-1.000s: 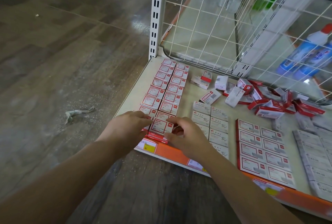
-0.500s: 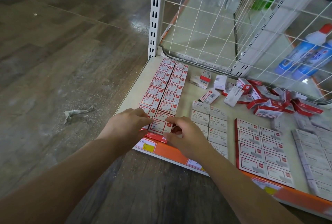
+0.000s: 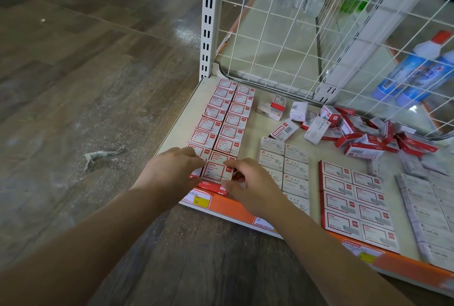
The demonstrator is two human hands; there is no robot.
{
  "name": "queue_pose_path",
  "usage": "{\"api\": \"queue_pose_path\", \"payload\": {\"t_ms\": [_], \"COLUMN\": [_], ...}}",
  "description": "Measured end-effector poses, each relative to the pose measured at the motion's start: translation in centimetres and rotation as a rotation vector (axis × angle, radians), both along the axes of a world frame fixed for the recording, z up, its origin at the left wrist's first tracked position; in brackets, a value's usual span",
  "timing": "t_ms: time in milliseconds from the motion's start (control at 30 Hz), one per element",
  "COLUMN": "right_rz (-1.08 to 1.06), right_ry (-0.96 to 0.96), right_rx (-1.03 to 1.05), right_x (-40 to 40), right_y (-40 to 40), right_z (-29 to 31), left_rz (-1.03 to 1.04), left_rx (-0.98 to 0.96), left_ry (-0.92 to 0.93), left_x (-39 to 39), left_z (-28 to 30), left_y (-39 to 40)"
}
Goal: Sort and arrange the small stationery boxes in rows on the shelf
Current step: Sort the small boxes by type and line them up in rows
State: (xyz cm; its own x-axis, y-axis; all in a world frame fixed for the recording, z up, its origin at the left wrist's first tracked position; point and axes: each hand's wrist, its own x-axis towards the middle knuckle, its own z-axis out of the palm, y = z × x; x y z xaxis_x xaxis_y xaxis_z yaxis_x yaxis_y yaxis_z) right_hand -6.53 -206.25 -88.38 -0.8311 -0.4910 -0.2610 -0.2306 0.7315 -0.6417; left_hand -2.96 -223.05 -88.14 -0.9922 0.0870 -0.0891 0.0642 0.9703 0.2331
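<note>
Head view: left hand and right hand still pinch front paper-clip box, barely shifted; row nearly squared on shelf.

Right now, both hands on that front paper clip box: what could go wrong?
1. The paper clip box, pinched between left hand and right hand, sits at the shelf's orange front edge; a slip could drop it to the floor.
2. It seems to rest on red boxes beneath, so pressing down may skew them.
3. Pushing it back might shove the red-and-white rows out of line.
</note>
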Motion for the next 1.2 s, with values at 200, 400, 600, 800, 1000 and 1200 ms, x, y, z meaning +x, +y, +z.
{"api": "queue_pose_path", "payload": {"t_ms": [200,400,600,800,1000,1200], "right_rz": [-0.004,-0.003,-0.010,-0.027,-0.107,-0.212], "right_ry": [0.009,0.014,0.014,0.035,0.089,0.089], "right_rx": [0.001,0.005,-0.005,-0.064,0.000,0.055], "right_x": [0.0,0.0,0.2,-0.5,-1.7,-2.2], "right_y": [-0.1,-0.1,0.0,1.3,4.4,9.0], "right_z": [-0.2,-0.1,-0.1,1.1,0.5,1.2], "left_rz": [-0.002,-0.003,0.000,-0.015,-0.039,-0.048], "left_rx": [-0.001,-0.001,0.009,0.057,0.101,0.174], "left_ry": [-0.009,-0.007,-0.012,-0.027,0.003,-0.055], "left_x": [-0.1,-0.1,0.2,0.8,-0.2,-2.3], "left_z": [0.0,0.1,0.1,0.6,1.9,2.2], "left_y": [0.0,0.1,0.1,0.8,3.0,5.4]}}
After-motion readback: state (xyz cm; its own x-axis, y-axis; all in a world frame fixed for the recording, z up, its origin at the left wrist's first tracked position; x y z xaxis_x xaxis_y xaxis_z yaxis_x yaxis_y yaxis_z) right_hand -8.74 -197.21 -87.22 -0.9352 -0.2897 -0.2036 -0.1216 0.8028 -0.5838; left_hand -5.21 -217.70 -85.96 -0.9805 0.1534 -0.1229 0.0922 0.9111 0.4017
